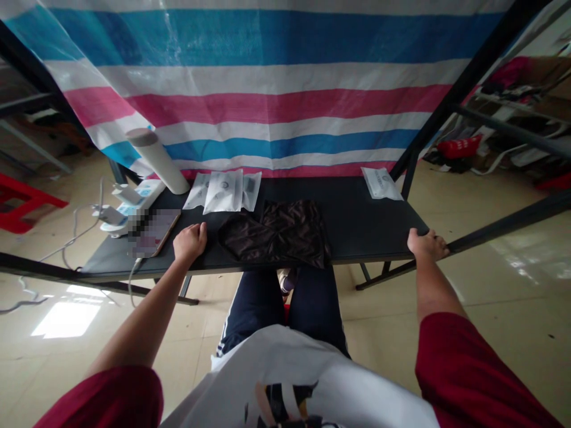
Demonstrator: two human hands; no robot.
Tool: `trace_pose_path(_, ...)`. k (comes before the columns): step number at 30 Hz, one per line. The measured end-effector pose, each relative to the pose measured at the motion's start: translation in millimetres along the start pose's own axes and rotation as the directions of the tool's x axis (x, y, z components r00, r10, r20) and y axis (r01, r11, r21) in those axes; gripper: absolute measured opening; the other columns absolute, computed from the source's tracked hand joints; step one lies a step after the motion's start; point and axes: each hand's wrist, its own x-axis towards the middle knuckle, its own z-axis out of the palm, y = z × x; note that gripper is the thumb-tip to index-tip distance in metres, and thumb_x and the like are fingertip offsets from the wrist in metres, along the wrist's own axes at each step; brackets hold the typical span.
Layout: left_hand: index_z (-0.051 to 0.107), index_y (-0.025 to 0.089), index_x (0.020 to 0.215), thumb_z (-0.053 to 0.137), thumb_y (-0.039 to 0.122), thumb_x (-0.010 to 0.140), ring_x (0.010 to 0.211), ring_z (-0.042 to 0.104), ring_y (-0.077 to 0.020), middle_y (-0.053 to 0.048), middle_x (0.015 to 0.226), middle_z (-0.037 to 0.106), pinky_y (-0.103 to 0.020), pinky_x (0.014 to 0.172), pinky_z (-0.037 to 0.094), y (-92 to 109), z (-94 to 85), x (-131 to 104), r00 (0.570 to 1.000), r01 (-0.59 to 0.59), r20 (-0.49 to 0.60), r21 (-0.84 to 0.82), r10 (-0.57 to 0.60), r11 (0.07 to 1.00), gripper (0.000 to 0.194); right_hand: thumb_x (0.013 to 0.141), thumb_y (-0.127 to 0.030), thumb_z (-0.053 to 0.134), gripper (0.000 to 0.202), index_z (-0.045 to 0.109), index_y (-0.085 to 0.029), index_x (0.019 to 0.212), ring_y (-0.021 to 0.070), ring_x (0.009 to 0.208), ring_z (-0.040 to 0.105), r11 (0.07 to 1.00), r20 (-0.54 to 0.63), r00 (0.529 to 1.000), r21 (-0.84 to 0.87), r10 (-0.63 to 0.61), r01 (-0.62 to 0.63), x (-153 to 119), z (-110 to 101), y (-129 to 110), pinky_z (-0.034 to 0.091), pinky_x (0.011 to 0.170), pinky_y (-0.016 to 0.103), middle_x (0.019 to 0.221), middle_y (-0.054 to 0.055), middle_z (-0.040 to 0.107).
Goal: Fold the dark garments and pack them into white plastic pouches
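Observation:
My left hand (190, 242) rests as a loose fist on the black tabletop (352, 232), between a phone (156, 232) and a dark brown piece of shiny fabric (285, 232). Nothing shows in its curled fingers. The fabric lies crumpled near the front edge, touched by neither hand. At the right end of the table, my right hand (428, 242) is closed over the corner edge, close to the metal frame. Several white plastic packets (223, 191) lie overlapping behind the fabric. Another white packet (381, 183) lies alone at the back right corner.
A white bottle (160, 163) stands at the back left, beside a power strip (134, 208) with plugged chargers. A cable (132, 279) runs off the front edge from the phone. Striped plastic sheeting (276, 77) hangs behind. Black metal posts (446, 107) flank the table.

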Motion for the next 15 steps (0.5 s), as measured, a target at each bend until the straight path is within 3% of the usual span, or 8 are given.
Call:
trace_pose_path(5,0.064,0.021,0.076,0.017,0.046,0.098,0.097,0.06,-0.0299,-0.013,0.094,0.068,-0.037,0.078,0.041,6.8,-0.8,-9.1,0.994,0.024,0.105,-0.135,-0.01,0.991,0.058,0.087,-0.058,0.039,0.069,0.048,-0.011,0.137,0.0392,0.133,0.039,1.0,-0.006,1.0,0.007,0.002,-0.002,1.4,1.2,0.7,0.029,0.106,0.057,0.137,0.027,0.049)
trace_pose_path(10,0.065,0.022,0.081,0.046,0.057,0.086,0.102,0.055,-0.0318,-0.011,0.1,0.064,-0.04,0.082,0.042,24.1,3.1,-31.1,0.991,-0.059,0.107,-0.185,0.08,0.981,0.04,0.086,-0.059,0.04,0.07,0.048,-0.013,0.138,0.0375,0.134,0.039,1.0,-0.019,1.0,0.01,0.009,-0.009,1.5,1.7,1.0,0.029,0.106,0.056,0.138,0.025,0.05)
trace_pose_path(13,0.057,0.02,0.069,0.054,0.051,0.078,0.087,0.057,-0.025,-0.008,0.088,0.061,-0.035,0.073,0.043,34.2,-3.5,-37.5,0.986,-0.051,0.126,-0.39,0.109,0.919,0.032,0.086,-0.059,0.039,0.072,0.047,-0.012,0.138,0.0374,0.135,0.039,1.0,-0.012,1.0,-0.003,0.006,-0.006,2.3,2.9,1.6,0.029,0.106,0.056,0.139,0.026,0.049)
trace_pose_path(15,0.049,0.021,0.064,0.053,0.048,0.078,0.07,0.053,-0.0185,-0.003,0.071,0.054,-0.03,0.062,0.04,46.4,-16.1,-37.1,0.984,0.02,0.155,-0.597,0.091,0.802,0.03,0.086,-0.059,0.038,0.071,0.047,-0.013,0.139,0.0377,0.135,0.039,1.0,-0.01,1.0,-0.003,0.004,-0.004,3.3,4.1,2.5,0.029,0.106,0.057,0.139,0.026,0.048)
